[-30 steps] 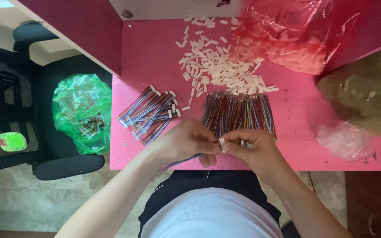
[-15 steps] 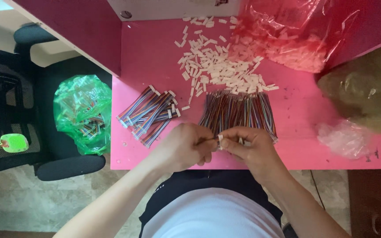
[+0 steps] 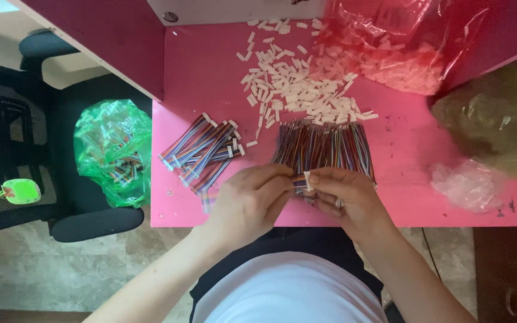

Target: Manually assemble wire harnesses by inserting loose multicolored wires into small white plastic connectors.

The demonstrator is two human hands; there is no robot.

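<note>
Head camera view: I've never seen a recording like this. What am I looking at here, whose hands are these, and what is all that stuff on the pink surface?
The camera sits on a person's head and looks straight down, so the two bare hands belong to the wearer. The left hand and the right hand meet at the near edge of a pink table, pinching a short multicoloured ribbon wire with a small white connector at its end. Behind the hands lies a row of loose coloured wires; to the left, a pile of wires with white ends. Further back is a scatter of white connectors, and a red plastic bag holds more. A green bag rests on a black chair beside the table.
</note>
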